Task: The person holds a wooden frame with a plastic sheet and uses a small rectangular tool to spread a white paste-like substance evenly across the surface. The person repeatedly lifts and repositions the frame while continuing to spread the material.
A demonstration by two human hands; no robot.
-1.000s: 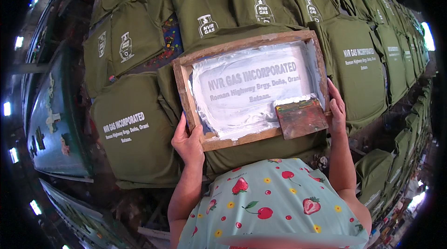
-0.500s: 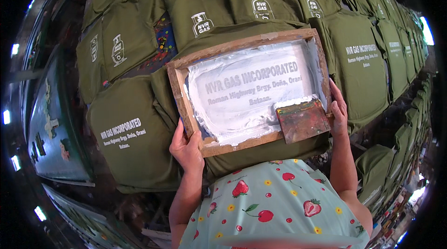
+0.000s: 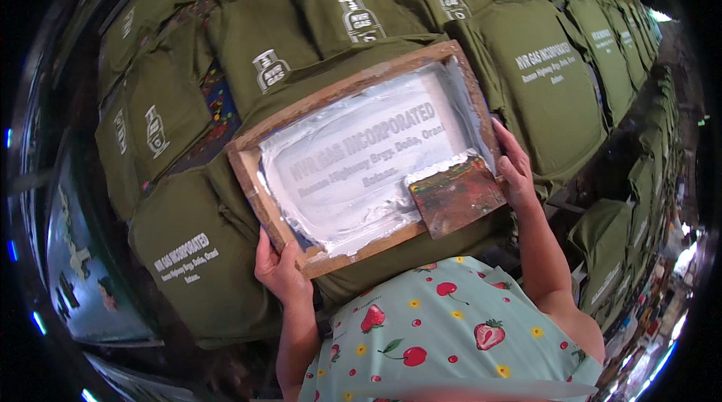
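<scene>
Between my hands is a wooden-framed printing screen [image 3: 361, 116], its mesh coated with white ink around rows of lettering. My left hand [image 3: 284, 273] grips the frame's lower left corner, thumb on the near side. On the right side of the frame, my right hand [image 3: 516, 169] is closed round the wood, its fingertips partly hidden. A stained squeegee [image 3: 457, 197] with white ink along its top edge leans inside the screen's lower right corner, overlapping the near rail. Under the screen lies an olive green shirt [image 3: 421, 251], mostly covered.
Several olive shirts with white prints surround the screen, such as a left shirt [image 3: 195, 289] and a right shirt [image 3: 541, 94]. A paint-spotted blue surface [image 3: 219, 105] shows between them. A dark glossy panel [image 3: 94, 259] stands at far left; more shirts hang in rows at right.
The view has turned, so the screen and the shirts appear tilted and shifted left. Both hands keep hold of the frame, and the squeegee stays in the same corner.
</scene>
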